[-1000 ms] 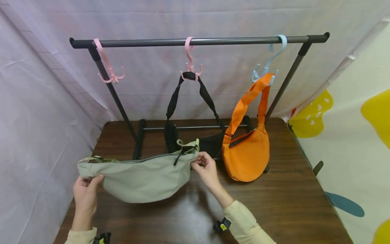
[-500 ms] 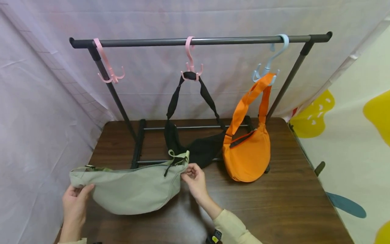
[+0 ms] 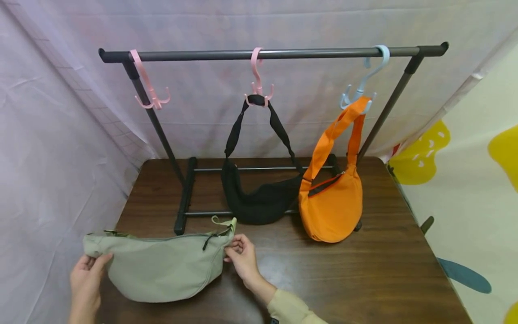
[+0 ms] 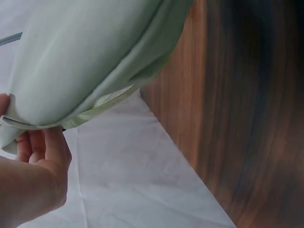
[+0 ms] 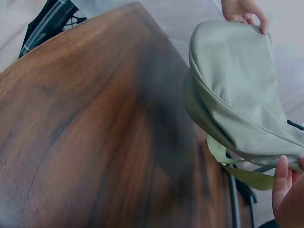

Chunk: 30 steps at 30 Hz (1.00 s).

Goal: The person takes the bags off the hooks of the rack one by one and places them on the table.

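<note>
A sage-green crossbody bag (image 3: 162,267) is stretched between both hands at the front left of the head view, its zipper side up. My left hand (image 3: 87,279) pinches the bag's left end, thumb in front. At the other end, below the zipper pull, my right hand (image 3: 244,261) grips the corner between thumb and fingers. In the right wrist view, a green strap (image 5: 247,178) hangs beneath the bag. The left wrist view has the left hand (image 4: 45,156) with fingers tucked behind the fabric.
Behind stands a dark metal rack (image 3: 202,55) on the wooden table (image 3: 323,279). A black bag (image 3: 259,202) hangs from the middle pink hook (image 3: 256,74), an orange bag (image 3: 333,207) from the blue hook (image 3: 366,81). Another pink hook (image 3: 147,85) hangs at the left with nothing on it.
Both hands have drawn the green bag down and to the left, toward the front of the table. The black bag behind it now shows fully.
</note>
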{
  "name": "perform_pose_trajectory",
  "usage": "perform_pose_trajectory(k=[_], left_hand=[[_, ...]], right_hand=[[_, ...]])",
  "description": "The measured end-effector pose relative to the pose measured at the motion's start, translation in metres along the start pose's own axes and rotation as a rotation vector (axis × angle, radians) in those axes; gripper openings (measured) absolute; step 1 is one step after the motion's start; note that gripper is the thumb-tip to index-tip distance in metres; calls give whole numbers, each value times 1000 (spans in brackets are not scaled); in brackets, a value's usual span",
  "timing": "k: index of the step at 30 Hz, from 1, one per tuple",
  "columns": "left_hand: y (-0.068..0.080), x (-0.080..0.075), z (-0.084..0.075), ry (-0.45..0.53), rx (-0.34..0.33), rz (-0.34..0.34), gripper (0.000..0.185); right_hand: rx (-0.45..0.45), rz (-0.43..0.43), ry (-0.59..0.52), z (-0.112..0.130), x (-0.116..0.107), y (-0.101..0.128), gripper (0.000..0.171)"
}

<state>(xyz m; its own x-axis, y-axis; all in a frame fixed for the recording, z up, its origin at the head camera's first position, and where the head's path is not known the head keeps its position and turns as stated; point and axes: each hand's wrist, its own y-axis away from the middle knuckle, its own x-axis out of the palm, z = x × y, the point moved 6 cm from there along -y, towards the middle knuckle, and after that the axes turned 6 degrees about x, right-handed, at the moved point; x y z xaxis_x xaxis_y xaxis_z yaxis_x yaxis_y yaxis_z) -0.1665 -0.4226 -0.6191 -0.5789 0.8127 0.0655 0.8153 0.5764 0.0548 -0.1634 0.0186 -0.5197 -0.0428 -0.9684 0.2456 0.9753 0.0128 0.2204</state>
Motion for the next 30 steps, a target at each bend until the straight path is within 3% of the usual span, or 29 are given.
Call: perform_pose_trajectory(k=[5, 7, 9, 12, 14, 18, 25, 30], left_hand=[[-15, 10, -12, -180, -24, -25, 41], [0, 30, -48, -219, -44, -15, 29], [12, 48, -77, -224, -19, 8, 20], [31, 74, -121, -333, -13, 24, 15], [24, 77, -124, -399, 20, 34, 18], [15, 83, -131, -475, 23, 28, 13], [6, 83, -118, -548, -2, 13, 14], [1, 83, -113, -602, -16, -5, 32]], right_hand=[[55, -17, -16, -11, 11, -12, 18], [62, -36, -19, -15, 15, -18, 18], [59, -53, -25, -18, 17, -24, 17], [49, -73, -11, -16, 22, -30, 16], [48, -82, 9, -11, 26, -31, 15], [59, -92, 48, -11, 33, -36, 15], [117, -118, 109, -42, 33, -57, 16], [119, -133, 170, -50, 36, -65, 17]])
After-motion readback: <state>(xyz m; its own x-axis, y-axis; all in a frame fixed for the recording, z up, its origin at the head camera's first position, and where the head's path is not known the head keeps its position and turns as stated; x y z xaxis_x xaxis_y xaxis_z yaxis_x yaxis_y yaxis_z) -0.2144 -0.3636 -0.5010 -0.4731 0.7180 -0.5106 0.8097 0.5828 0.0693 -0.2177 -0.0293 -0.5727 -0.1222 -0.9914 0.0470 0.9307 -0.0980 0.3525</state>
